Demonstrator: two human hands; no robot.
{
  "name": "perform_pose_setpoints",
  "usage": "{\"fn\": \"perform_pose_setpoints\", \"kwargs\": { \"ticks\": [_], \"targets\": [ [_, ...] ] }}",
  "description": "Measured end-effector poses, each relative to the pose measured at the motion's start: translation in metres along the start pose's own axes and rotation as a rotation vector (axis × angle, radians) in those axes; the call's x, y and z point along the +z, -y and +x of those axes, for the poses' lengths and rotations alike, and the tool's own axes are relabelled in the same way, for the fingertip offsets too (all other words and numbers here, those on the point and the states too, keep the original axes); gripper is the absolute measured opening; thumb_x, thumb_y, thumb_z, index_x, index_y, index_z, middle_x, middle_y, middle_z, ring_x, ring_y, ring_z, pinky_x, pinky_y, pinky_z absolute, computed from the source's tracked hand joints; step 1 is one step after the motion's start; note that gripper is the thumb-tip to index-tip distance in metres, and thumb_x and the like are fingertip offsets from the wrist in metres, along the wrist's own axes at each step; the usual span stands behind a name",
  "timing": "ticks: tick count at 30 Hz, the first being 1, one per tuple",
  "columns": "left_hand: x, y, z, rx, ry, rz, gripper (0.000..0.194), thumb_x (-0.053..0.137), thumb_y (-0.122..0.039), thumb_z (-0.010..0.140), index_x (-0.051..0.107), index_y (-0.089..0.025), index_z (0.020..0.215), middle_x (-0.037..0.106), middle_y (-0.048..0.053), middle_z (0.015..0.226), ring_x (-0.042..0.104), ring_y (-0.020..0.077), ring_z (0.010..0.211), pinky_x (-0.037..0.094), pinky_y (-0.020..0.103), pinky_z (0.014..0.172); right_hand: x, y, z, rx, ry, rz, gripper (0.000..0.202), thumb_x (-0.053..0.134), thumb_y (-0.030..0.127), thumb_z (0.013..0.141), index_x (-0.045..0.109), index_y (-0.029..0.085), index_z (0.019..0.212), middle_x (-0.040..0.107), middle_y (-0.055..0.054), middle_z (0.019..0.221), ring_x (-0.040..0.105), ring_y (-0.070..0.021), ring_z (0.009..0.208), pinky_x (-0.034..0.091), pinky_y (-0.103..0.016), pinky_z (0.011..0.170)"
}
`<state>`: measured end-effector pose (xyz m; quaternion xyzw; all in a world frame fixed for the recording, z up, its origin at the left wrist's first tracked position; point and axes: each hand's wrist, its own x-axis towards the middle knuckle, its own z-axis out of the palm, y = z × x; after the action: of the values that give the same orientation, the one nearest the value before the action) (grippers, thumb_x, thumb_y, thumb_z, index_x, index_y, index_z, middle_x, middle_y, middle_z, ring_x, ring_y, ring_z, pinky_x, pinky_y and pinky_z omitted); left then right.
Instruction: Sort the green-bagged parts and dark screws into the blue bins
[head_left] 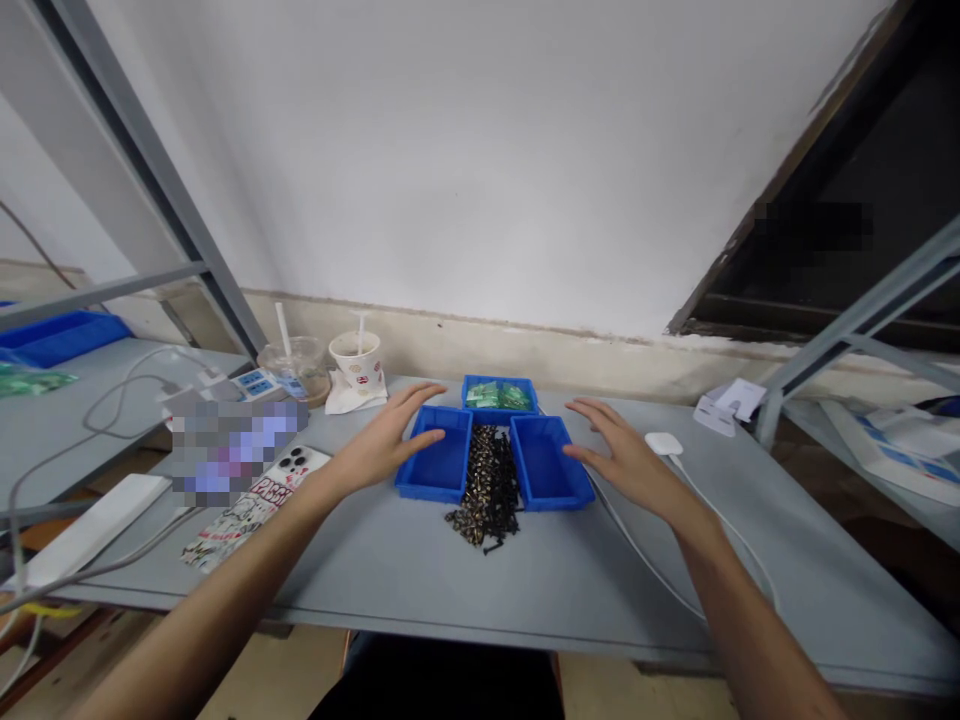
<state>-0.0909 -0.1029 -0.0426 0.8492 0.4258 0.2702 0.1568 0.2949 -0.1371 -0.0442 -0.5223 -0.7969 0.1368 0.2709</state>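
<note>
Loose heap of black and brassy screws between two upright, open-topped blue bins.

We counted three blue trays on the bench. Between two of these, we recorded one pile of screws; individual screws were too crowded for us to count. We also logged two cups, two straws, and one phone with three lenses. We could not determine the number of green packets.
</note>
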Motion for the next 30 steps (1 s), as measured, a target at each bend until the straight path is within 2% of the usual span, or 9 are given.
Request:
{"fn": "perform_pose_setpoints", "kwargs": {
  "ticks": [3, 5, 7, 10, 14, 19, 24, 27, 30],
  "targets": [
    [0.012, 0.000, 0.035, 0.120, 0.123, 0.142, 0.037, 0.049, -0.036, 0.102, 0.056, -0.027, 0.136, 0.053, 0.008, 0.144, 0.049, 0.0280, 0.133, 0.038, 0.047, 0.117, 0.014, 0.000, 0.042, -0.178, -0.009, -0.130, 0.043, 0.060, 0.034, 0.098, 0.056, 0.031, 0.141, 0.058, -0.009, 0.139, 0.051, -0.0312, 0.133, 0.041, -0.055, 0.116],
    [0.024, 0.005, 0.051, 0.119, 0.163, 0.214, 0.037, 0.055, -0.029, 0.098, 0.059, -0.024, 0.134, 0.053, 0.010, 0.140, 0.050, 0.0299, 0.129, 0.040, 0.048, 0.114, 0.029, -0.004, 0.062, -0.201, 0.010, -0.208, 0.042, 0.067, 0.025, 0.092, 0.062, 0.028, 0.134, 0.059, -0.012, 0.129, 0.057, -0.0309, 0.122, 0.048, -0.053, 0.108],
    [0.033, 0.011, 0.060, 0.092, 0.174, 0.258, 0.040, 0.057, -0.025, 0.094, 0.060, -0.024, 0.134, 0.051, 0.011, 0.140, 0.049, 0.0317, 0.127, 0.041, 0.050, 0.112, 0.042, -0.011, 0.073, -0.184, 0.024, -0.284, 0.041, 0.072, 0.026, 0.089, 0.066, 0.024, 0.129, 0.058, -0.013, 0.122, 0.059, -0.0311, 0.115, 0.050, -0.051, 0.104],
    [0.039, 0.018, 0.065, 0.087, 0.165, 0.271, 0.036, 0.058, -0.025, 0.094, 0.064, -0.023, 0.130, 0.053, 0.012, 0.132, 0.051, 0.0303, 0.122, 0.043, 0.048, 0.110, 0.051, -0.023, 0.076, -0.144, 0.054, -0.321, 0.036, 0.070, 0.026, 0.091, 0.067, 0.020, 0.127, 0.060, -0.013, 0.117, 0.062, -0.0301, 0.110, 0.052, -0.047, 0.100],
    [0.039, 0.021, 0.067, 0.083, 0.145, 0.260, 0.030, 0.056, -0.033, 0.098, 0.068, -0.022, 0.123, 0.059, 0.012, 0.120, 0.056, 0.0289, 0.116, 0.046, 0.043, 0.105, 0.052, -0.034, 0.072, -0.116, 0.089, -0.231, 0.034, 0.065, 0.016, 0.092, 0.068, 0.020, 0.126, 0.070, -0.011, 0.114, 0.066, -0.0277, 0.109, 0.051, -0.043, 0.099],
    [0.039, 0.023, 0.068, 0.023, 0.172, 0.160, 0.028, 0.054, -0.033, 0.100, 0.068, -0.024, 0.123, 0.072, 0.008, 0.118, 0.066, 0.0279, 0.109, 0.049, 0.039, 0.097, 0.048, -0.041, 0.072, -0.129, 0.082, -0.079, 0.041, 0.063, 0.007, 0.087, 0.071, 0.023, 0.124, 0.073, -0.010, 0.123, 0.067, -0.0286, 0.115, 0.050, -0.047, 0.104],
    [0.037, 0.029, 0.070, 0.028, 0.164, 0.151, 0.026, 0.057, -0.032, 0.099, 0.070, -0.024, 0.120, 0.074, 0.007, 0.121, 0.069, 0.0269, 0.107, 0.050, 0.039, 0.096, 0.043, -0.040, 0.069, -0.153, 0.120, 0.026, 0.055, 0.057, 0.000, 0.084, 0.070, 0.030, 0.128, 0.072, -0.003, 0.130, 0.066, -0.0277, 0.122, 0.049, -0.049, 0.109],
    [0.036, 0.033, 0.071, 0.038, 0.157, 0.145, 0.026, 0.057, -0.032, 0.098, 0.070, -0.024, 0.119, 0.075, 0.007, 0.121, 0.069, 0.0258, 0.107, 0.050, 0.038, 0.097, 0.042, -0.035, 0.070, -0.133, 0.131, 0.030, 0.056, 0.059, 0.000, 0.083, 0.071, 0.031, 0.128, 0.071, -0.002, 0.131, 0.066, -0.0280, 0.123, 0.048, -0.051, 0.110],
    [0.037, 0.034, 0.072, 0.041, 0.155, 0.149, 0.025, 0.058, -0.032, 0.098, 0.071, -0.024, 0.118, 0.075, 0.007, 0.119, 0.069, 0.0256, 0.106, 0.050, 0.037, 0.096, 0.043, -0.030, 0.071, -0.102, 0.124, 0.024, 0.042, 0.065, 0.011, 0.087, 0.072, 0.030, 0.125, 0.072, -0.004, 0.129, 0.067, -0.0287, 0.121, 0.050, -0.051, 0.108]
  ]
}}
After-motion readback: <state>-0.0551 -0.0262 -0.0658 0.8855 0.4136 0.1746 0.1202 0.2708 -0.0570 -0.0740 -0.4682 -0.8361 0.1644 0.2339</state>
